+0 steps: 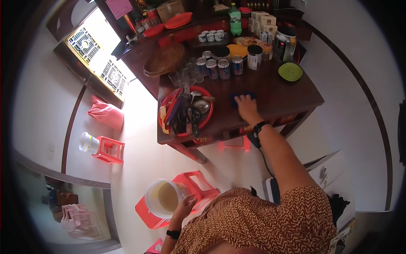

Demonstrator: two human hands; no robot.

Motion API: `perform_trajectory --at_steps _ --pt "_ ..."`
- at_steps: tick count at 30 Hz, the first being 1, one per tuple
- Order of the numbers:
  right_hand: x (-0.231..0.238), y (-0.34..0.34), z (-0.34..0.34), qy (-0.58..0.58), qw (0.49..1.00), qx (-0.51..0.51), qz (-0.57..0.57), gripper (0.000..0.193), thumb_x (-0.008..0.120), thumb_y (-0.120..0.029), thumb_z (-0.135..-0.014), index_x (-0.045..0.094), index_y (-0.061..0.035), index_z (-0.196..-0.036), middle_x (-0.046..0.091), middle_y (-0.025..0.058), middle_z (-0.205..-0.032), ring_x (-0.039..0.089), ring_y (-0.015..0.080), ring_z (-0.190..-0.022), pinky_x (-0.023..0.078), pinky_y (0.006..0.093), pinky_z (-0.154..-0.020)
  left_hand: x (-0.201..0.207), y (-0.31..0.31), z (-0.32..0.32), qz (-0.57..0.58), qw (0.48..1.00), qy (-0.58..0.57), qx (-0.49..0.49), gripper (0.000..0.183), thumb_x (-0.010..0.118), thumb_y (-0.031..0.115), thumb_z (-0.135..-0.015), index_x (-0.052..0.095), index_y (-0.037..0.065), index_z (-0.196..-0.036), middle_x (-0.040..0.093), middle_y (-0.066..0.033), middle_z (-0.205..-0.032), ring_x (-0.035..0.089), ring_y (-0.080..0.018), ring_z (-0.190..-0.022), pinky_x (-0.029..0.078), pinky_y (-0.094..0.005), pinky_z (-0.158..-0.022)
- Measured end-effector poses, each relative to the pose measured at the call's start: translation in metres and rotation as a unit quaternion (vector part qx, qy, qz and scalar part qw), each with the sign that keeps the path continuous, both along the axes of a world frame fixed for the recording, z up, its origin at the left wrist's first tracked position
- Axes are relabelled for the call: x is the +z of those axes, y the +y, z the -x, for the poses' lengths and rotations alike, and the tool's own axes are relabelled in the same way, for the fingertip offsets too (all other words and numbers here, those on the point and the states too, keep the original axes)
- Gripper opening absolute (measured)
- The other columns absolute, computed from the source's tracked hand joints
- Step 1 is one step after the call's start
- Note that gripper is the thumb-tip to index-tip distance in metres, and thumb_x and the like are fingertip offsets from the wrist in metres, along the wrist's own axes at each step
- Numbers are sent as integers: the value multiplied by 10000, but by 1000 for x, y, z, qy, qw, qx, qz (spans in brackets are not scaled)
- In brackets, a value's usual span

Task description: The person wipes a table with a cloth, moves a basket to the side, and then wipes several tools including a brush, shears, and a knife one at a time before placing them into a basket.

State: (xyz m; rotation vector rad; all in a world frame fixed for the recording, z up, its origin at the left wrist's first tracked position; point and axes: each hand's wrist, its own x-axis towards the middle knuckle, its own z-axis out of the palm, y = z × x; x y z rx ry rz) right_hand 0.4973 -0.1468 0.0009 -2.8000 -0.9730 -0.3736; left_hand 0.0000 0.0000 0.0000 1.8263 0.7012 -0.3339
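- The right hand [246,106] over there lies palm down with its fingers spread, pressing on a dark blue cloth [251,95].
- That cloth, right under the palm and fingers, rests on the dark wooden table [279,99].
- Just behind the hand, a black band [260,127] circles the wrist.
- Left of that hand, near the table's edge, a red basin [204,90] is heaped with knives and other kitchen tools.
- Beyond the hand stand several cans [223,69], a jar [254,59] with a black lid to their right, and clear glasses [186,77] to their left.
- To the hand's right and farther on sits a green dish [290,72].
- Farthest beyond it, I see a green bottle [235,21] and small cups [211,36].
- The left hand [185,206], low and half-open, is at a white bucket's [149,197] side; whether they touch, I can't tell.
- Cloudy liquid fills part of that bucket, with a red stool [144,211] beneath.
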Motion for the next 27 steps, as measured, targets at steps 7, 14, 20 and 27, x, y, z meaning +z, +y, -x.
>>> perform_trajectory --at_steps 7,14,20,27 --pt "1 -124 -91 7 981 -195 26 314 457 -126 -864 549 -77 -1160 563 122 -1096 504 332 -1053 513 443 -756 -12 -14 9 -5 997 3 71 443 580 266 -927 508 -22 -1256 651 -135 -1028 604 -165 -946 480 -286 -821" --pt "-12 -134 -105 37 973 -228 17 289 491 -175 -879 558 -54 -1132 535 170 -1159 549 337 -1034 520 438 -790 -18 -13 -9 -18 998 -1 61 441 570 288 -929 517 -24 -1237 643 -171 -1079 613 -190 -985 479 -306 -828" --pt "30 -14 23 128 992 12 9 407 546 -317 -847 552 -54 -1158 523 225 -1121 613 366 -920 527 426 -758 4 19 -75 -74 995 -71 3 427 575 299 -920 522 31 -1248 639 -182 -1092 627 -246 -983 484 -334 -831" --pt "18 26 85 58 988 143 -23 468 610 -266 -813 532 -92 -1241 515 154 -1091 567 321 -944 525 390 -728 37 43 -174 -147 969 -174 -97 422 613 252 -876 534 25 -1222 635 -180 -1044 630 -308 -915 503 -359 -754"
